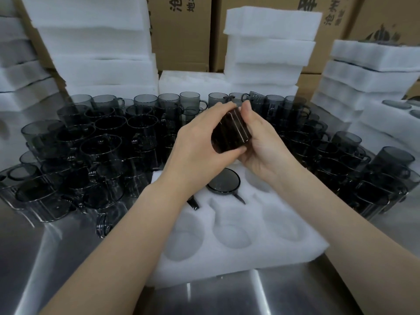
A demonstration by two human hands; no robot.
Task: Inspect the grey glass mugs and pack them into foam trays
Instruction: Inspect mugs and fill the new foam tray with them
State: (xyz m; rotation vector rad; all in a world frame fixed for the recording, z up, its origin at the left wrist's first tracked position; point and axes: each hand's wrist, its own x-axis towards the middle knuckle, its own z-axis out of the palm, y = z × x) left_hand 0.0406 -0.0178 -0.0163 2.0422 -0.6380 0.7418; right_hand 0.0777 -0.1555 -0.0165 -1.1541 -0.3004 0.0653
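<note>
One grey glass mug was held tilted between both hands, above the far edge of the foam tray. The left hand gripped its left side with curled fingers; the right hand cupped its right side. A second mug sat in a far-row pocket of the tray. The steel table carried loose mugs around the tray's far edge.

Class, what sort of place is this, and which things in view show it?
Probably a factory packing station: dozens of identical grey glass mugs crowd a steel table, and stacks of white foam trays and cardboard cartons stand behind.
</note>
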